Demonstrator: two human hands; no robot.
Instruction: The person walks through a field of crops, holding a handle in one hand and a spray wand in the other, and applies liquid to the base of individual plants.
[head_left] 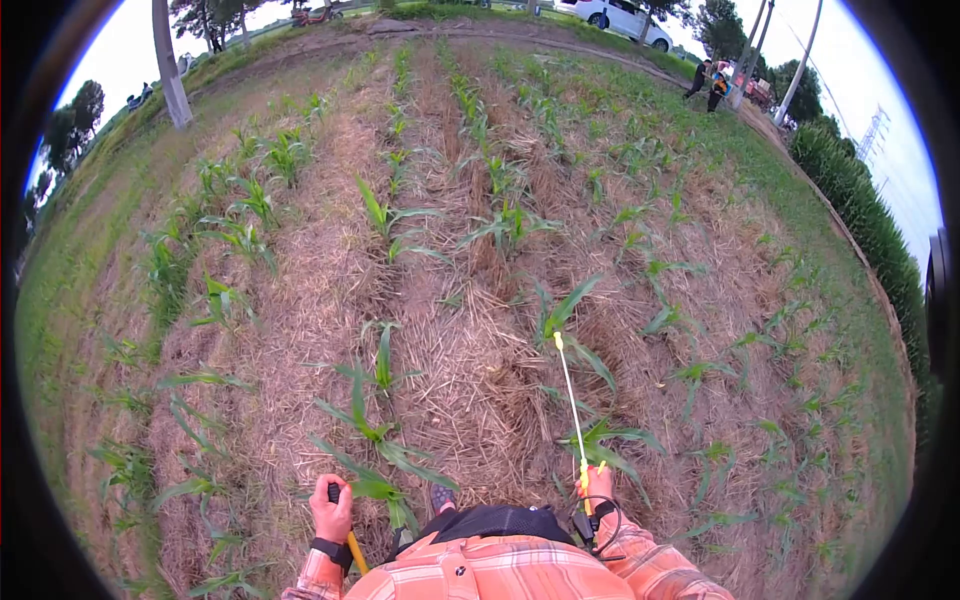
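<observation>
My right hand [600, 485] is closed round the yellow grip of a spray wand [571, 396]. The thin pale tube reaches forward over the field, and its yellow nozzle [558, 341] overlaps a young corn plant [562, 312] in this view. A black hose [616, 528] loops beside my right wrist. Lower left, my left hand [332, 516] wraps round the black end of a yellow lever [356, 553], whose lower part is hidden by my sleeve. Several corn plants [372, 432] grow close in front of that hand. One patterned shoe [442, 497] shows below my dark waist.
Corn rows run ahead, with straw [460, 400] between them. A pole [171, 65] stands at the far left and a white car [625, 20] at the back. Two people [708, 85] are at the far right, near more poles. Tall green plants [850, 180] border the right side.
</observation>
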